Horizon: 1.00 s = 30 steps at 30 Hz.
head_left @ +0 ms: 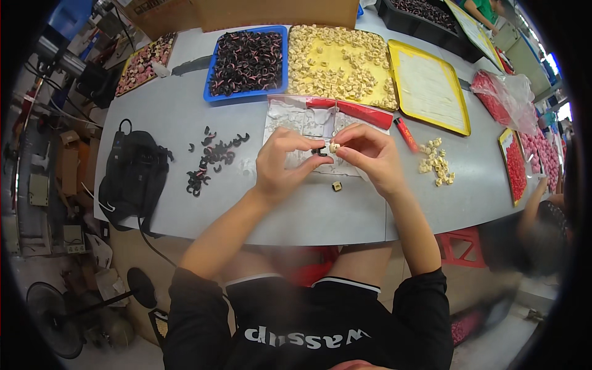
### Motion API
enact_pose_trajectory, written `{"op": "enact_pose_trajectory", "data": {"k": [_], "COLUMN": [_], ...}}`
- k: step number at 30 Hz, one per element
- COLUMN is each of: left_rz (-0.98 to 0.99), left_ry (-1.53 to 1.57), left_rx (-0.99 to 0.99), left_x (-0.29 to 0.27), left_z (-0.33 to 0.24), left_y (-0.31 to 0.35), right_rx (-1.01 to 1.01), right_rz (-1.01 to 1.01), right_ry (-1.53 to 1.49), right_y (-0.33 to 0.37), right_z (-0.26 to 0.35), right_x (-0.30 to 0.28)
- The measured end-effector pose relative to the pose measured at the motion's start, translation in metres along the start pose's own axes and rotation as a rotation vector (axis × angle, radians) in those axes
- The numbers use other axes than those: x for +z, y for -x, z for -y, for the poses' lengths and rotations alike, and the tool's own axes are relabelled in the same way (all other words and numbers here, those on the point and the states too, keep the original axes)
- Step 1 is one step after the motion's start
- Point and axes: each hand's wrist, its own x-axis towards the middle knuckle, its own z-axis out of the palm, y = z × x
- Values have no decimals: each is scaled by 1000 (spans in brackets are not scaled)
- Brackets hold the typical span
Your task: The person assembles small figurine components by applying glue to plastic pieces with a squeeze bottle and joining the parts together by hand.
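Note:
My left hand (280, 161) pinches a small black curved piece (319, 152) between thumb and fingertips. Facing it, my right hand (374, 154) pinches a small cream-coloured piece (334, 148); the two pieces are close together, and I cannot tell whether they touch. Beneath both hands lies a white sheet with a red band (364, 115). A single cream-and-black piece (337, 186) rests on the grey table just nearer to me. Loose black curved pieces (213, 157) are scattered left of my left hand, and a small heap of cream pieces (436, 163) lies right of my right hand.
Behind the sheet stand a blue tray (208, 86) of black pieces and a yellow tray (330, 58) of cream pieces. To the right are another yellow tray (431, 86) and a red lighter-like object (406, 135). A black bag (137, 172) sits at left. Another person's arm (531, 206) shows at right.

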Motion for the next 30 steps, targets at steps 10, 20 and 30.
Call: {"op": "enact_pose_trajectory", "data": {"k": [10, 20, 30], "left_rz": [5, 28, 142], "left_ry": [41, 182, 274], "left_rx": [88, 32, -28], "left_x": [-2, 0, -3], "left_z": [-5, -13, -27], "left_y": [-1, 3, 4], "right_rx": [200, 297, 271], "right_rz": [91, 193, 297], "right_ry": [-135, -548, -551], "right_y": [1, 3, 7], "right_z": [3, -5, -6], "right_x": [5, 4, -4]}}
